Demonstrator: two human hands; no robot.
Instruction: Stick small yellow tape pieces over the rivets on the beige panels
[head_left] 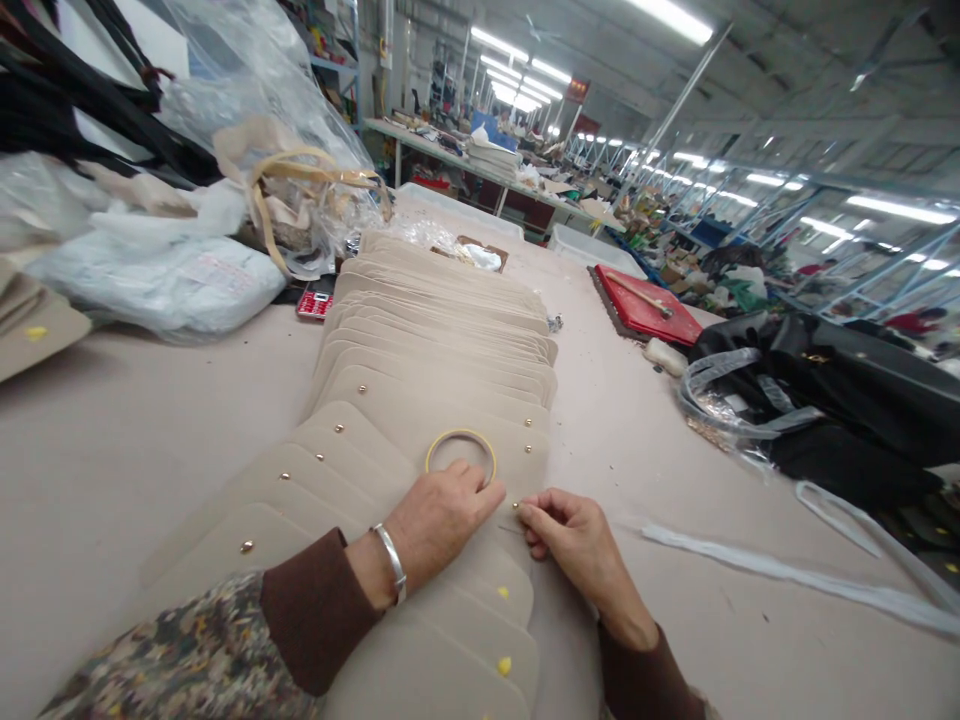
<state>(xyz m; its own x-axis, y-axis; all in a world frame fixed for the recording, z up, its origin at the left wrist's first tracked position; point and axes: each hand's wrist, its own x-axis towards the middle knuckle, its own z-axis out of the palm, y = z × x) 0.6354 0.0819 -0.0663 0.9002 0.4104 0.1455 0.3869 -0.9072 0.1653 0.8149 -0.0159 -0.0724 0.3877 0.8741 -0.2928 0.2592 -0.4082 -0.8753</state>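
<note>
at the far left of the desk (247, 380), tan pieces (37, 320) with a yellow mark poke in, with black straps (112, 90) behind them. next comes a puffy bundle (165, 280) in crinkled clear plastic, its reddish print too blurred to read, then a tan strap loop (262, 215) among more clear wrapping and a red label (315, 302) with pale lettering, also unreadable.

a long fanned row of smooth beige panels (450, 350) with rounded corners runs up the middle, overlapping like shingles; shiny metal studs (247, 547) dot the left and right edges, and small yellow tabs (504, 665) sit near the right edge. the left hand (439, 510), with a silver bangle (391, 565) at its wrist, lies over the panels, its fingers curled against the near rim of a thin yellow-edged roll of tape (452, 434). just right of it, the right hand (574, 530) has thumb and forefinger pressed together on a tiny gold stud (515, 506) by the panels' right edge.

beyond, a red slab (652, 320) carries a wooden-looking stick (634, 292). a limp white strip (750, 568) crosses the desk below a soft black bag (847, 390), whose handles are wrapped in clear plastic; the bag crowds the right side.
</note>
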